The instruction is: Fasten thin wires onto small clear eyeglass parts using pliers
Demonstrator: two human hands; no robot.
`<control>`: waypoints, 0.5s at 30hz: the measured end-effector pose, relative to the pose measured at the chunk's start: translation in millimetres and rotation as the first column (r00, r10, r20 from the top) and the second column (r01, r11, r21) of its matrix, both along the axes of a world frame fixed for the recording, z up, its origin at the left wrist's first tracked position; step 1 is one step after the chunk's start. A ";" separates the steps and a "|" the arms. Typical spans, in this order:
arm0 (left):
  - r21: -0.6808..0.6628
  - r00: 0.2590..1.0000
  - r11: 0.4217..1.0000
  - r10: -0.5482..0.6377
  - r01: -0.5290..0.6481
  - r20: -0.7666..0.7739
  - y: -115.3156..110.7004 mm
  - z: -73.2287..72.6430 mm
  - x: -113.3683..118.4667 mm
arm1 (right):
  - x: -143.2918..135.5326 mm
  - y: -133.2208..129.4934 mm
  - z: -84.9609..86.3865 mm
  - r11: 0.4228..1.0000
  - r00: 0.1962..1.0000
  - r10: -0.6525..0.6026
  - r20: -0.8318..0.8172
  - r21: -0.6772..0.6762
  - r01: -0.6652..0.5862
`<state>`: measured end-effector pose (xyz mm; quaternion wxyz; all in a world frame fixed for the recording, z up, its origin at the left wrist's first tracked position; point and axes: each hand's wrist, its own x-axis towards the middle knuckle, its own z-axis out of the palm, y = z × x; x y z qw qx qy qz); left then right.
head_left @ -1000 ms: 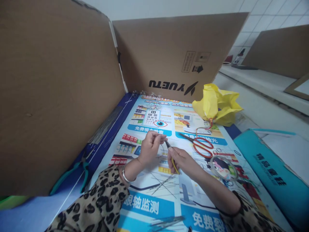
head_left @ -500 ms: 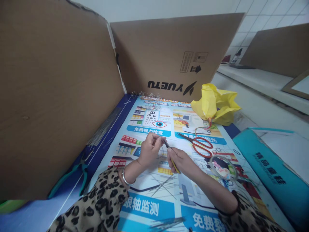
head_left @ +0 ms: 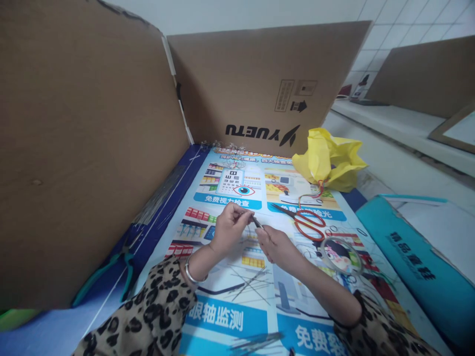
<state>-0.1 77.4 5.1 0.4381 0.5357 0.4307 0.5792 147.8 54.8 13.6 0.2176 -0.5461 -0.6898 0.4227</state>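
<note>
Over the middle of the printed poster, my right hand (head_left: 276, 244) is wrapped round a pair of needle-nose pliers (head_left: 256, 221); their dark tips point up and left. My left hand (head_left: 230, 228) is closed in a pinch right at those tips. What lies between its fingers is too small to make out, though it may be a thin wire. Loose thin wires (head_left: 250, 284) are strewn on the poster below both hands. Scissors with orange handles (head_left: 309, 223) lie just right of my right hand, and a clear tape roll (head_left: 341, 255) sits nearer to me.
Cardboard panels (head_left: 252, 79) wall off the back and left. Teal-handled pliers (head_left: 126, 262) and a bundle of wires (head_left: 158, 200) lie at left. Crumpled yellow paper (head_left: 326, 160) stands back right, beside a teal box (head_left: 401, 242). More wires (head_left: 256, 342) lie at the front edge.
My right hand has turned slightly, and the yellow plier handle that showed beneath it is now hidden. The left hand keeps its pinch at the tips.
</note>
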 end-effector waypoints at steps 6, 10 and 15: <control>-0.051 0.994 0.998 -0.042 0.047 0.096 -0.1 6.4 0.2 | 4.2 3.2 -1.3 0.991 0.975 0.004 0.222 0.130 -0.034; -0.107 0.984 0.991 -0.062 0.080 0.164 -0.3 9.3 0.1 | 7.8 6.1 -3.2 0.984 0.953 0.022 0.301 0.165 -0.075; -0.146 0.958 0.979 -0.100 0.143 0.269 -0.5 12.9 -0.4 | 12.1 8.9 -2.9 0.974 0.959 0.060 0.275 0.194 -0.117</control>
